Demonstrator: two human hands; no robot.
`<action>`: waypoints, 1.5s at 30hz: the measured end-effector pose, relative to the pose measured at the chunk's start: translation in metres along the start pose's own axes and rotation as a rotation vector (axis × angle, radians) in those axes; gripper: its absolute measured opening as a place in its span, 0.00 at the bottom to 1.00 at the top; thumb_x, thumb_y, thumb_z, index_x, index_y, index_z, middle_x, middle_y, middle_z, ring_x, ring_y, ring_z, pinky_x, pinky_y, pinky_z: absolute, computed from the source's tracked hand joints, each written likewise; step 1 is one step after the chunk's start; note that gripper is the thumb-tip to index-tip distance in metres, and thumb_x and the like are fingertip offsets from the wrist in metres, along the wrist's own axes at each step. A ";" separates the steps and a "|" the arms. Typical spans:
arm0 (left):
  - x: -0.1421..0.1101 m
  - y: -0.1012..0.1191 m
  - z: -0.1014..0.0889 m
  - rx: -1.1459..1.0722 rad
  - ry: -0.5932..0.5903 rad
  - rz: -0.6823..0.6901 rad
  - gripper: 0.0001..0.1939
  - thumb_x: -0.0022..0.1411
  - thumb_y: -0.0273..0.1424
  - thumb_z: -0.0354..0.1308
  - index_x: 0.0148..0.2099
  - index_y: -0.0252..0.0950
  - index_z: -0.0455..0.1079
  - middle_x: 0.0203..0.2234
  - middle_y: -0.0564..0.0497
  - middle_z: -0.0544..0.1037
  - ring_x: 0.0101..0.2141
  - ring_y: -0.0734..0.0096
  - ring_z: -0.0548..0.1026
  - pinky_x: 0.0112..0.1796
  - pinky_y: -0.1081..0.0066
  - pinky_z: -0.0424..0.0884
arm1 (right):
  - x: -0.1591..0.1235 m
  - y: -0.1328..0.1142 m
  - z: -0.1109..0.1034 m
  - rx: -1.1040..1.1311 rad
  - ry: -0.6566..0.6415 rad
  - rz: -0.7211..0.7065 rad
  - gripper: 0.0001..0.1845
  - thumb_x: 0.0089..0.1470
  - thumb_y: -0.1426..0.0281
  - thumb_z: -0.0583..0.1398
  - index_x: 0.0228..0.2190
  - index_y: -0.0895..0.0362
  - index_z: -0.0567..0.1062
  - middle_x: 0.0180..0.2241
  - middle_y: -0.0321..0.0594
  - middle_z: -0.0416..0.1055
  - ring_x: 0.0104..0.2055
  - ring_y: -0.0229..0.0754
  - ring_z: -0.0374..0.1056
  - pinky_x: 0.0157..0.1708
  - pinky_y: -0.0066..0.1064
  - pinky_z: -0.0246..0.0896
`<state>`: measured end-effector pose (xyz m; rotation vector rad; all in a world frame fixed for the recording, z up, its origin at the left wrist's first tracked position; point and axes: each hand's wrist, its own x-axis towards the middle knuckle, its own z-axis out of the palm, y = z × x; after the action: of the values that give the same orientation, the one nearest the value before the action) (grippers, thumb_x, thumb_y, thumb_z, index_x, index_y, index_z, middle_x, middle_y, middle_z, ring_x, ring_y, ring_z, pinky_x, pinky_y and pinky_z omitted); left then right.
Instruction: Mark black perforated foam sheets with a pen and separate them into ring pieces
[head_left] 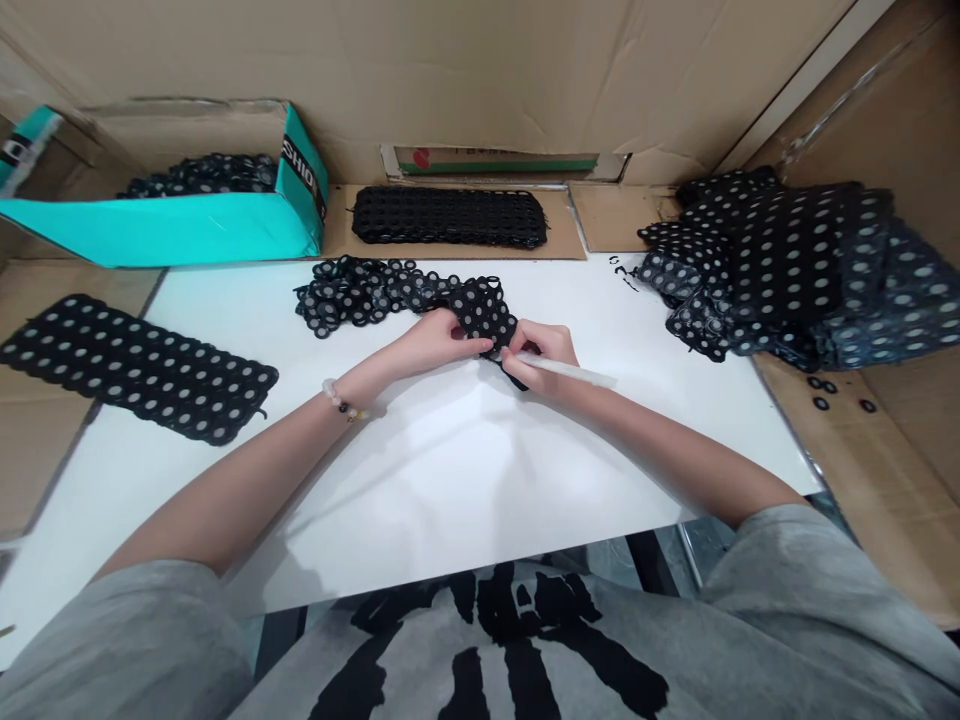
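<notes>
The white table (465, 480) carried a bunched strip of black rings (427, 290), its right end between the two hands. The strip seemed light, soft and floppy, unlikely to slip, though its thin links might have snagged or stretched; a flat pinch close to the edge looked surest. The left hand's (436, 340) grip held that end, fingers partly hidden; the right hand's (547, 350) grip closed around a slim white tool (576, 371).

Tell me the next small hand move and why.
Perhaps press the white stick against the black dotted sheet between the hands: the right hand holds the stick pointed at it, and the left hand holds the sheet close by.
</notes>
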<state>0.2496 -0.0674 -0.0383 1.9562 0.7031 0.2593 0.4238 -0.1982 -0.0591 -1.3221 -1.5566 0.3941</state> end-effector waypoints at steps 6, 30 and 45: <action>0.000 -0.002 -0.002 0.114 -0.006 0.048 0.19 0.54 0.46 0.65 0.31 0.35 0.68 0.26 0.52 0.71 0.29 0.69 0.65 0.30 0.70 0.59 | -0.005 0.000 -0.002 0.009 0.054 -0.009 0.13 0.50 0.69 0.62 0.20 0.53 0.63 0.19 0.31 0.65 0.21 0.34 0.56 0.23 0.29 0.50; 0.003 -0.001 0.000 0.038 0.017 -0.010 0.25 0.56 0.42 0.64 0.19 0.38 0.54 0.16 0.56 0.54 0.21 0.76 0.50 0.23 0.69 0.46 | 0.000 0.005 0.005 -0.067 -0.101 0.018 0.10 0.53 0.67 0.61 0.24 0.54 0.66 0.22 0.31 0.67 0.23 0.34 0.57 0.27 0.28 0.53; 0.002 0.001 0.005 -0.247 -0.050 -0.057 0.24 0.53 0.44 0.69 0.21 0.38 0.58 0.14 0.57 0.52 0.22 0.74 0.56 0.22 0.70 0.54 | 0.007 0.001 0.005 -0.078 -0.170 0.073 0.12 0.52 0.68 0.60 0.23 0.54 0.62 0.21 0.30 0.62 0.24 0.34 0.55 0.28 0.28 0.51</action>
<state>0.2540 -0.0707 -0.0404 1.7000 0.6609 0.2487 0.4206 -0.1901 -0.0588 -1.4394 -1.6818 0.5073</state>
